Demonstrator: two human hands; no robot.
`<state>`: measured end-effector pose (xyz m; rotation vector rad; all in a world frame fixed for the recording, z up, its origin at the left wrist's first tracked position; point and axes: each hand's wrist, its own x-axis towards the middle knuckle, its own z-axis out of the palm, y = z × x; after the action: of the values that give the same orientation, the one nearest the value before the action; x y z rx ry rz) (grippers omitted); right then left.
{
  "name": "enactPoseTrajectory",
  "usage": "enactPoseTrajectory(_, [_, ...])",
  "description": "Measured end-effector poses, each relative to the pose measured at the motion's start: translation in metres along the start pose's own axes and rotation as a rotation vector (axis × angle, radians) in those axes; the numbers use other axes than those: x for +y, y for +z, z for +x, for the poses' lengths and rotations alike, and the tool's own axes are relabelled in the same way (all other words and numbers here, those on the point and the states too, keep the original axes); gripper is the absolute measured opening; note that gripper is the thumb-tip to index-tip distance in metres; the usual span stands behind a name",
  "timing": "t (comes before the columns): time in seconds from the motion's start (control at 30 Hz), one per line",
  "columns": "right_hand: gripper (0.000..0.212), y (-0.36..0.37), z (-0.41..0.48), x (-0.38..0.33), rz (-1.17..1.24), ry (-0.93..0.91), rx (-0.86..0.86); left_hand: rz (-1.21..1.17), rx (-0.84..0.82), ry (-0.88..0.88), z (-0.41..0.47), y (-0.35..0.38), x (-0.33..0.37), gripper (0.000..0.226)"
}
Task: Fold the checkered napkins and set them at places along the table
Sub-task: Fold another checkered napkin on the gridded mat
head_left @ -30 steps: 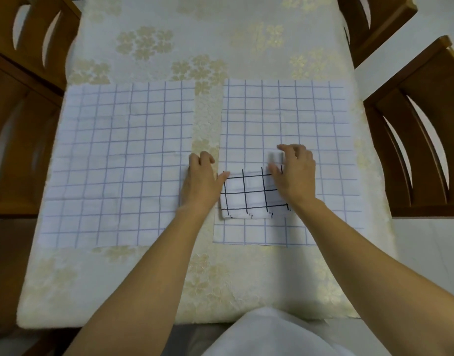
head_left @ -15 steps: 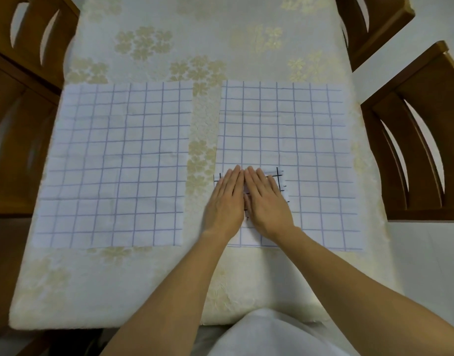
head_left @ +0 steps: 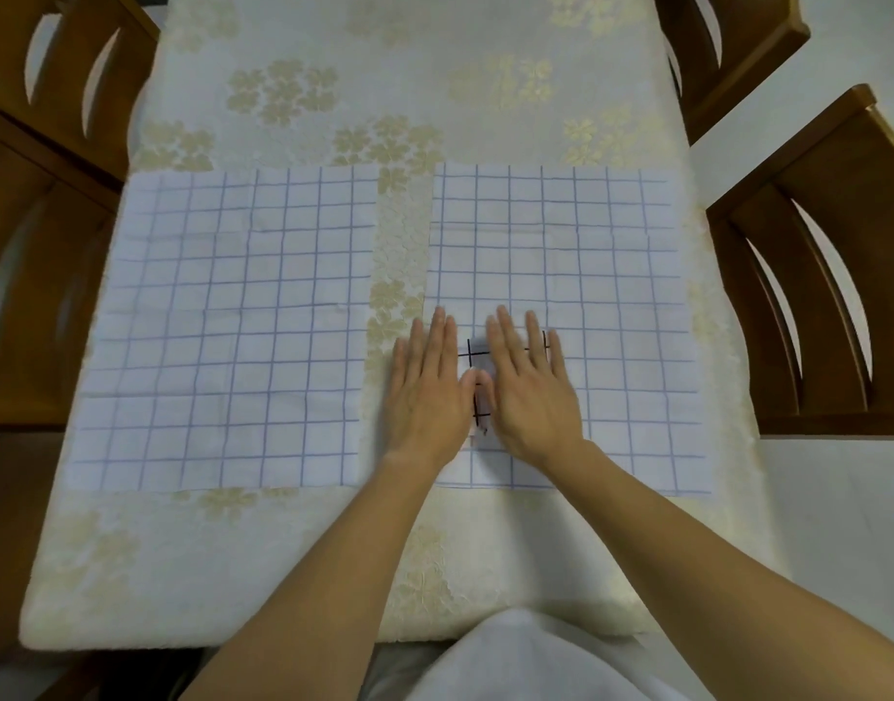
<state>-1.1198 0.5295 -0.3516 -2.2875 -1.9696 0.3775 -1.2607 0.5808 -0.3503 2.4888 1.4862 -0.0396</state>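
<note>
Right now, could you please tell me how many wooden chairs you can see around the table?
4: two along the left edge, far and near, and two along the right, far and near. Others may sit out of frame.

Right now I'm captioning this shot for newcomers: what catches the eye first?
Two flat hands, left hand and right hand, press a small black-checked napkin at centre. It lies on the right blue-grid cloth; a matching left cloth lies beside it on the floral tablecloth.

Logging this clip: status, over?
Both hands, left and right, flat, open on folded napkin. Napkin lies on right cloth. Nothing in the way.
</note>
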Motion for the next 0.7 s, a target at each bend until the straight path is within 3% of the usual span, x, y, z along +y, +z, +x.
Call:
enactPoseTrajectory(0.23, [0.066,0.016,0.001,0.009,-0.028,-0.048,-0.145,0.03,-0.088,0.016,0.003,0.014,-0.011,0.063])
enactPoseTrajectory(0.43, [0.074,0.003,-0.007,0.043,-0.08,0.059,-0.172,0.078,-0.094,-0.049,-0.001,0.012,-0.02,0.074])
enactPoseTrajectory(0.6, [0.072,-0.004,-0.008,0.047,-0.066,0.138,-0.108,0.081,-0.078,-0.079,-0.007,0.004,-0.032,0.077])
enactPoseTrajectory(0.7, [0.065,-0.008,0.003,0.023,-0.037,0.047,-0.01,0.067,0.012,-0.014,-0.002,-0.004,-0.016,0.066])
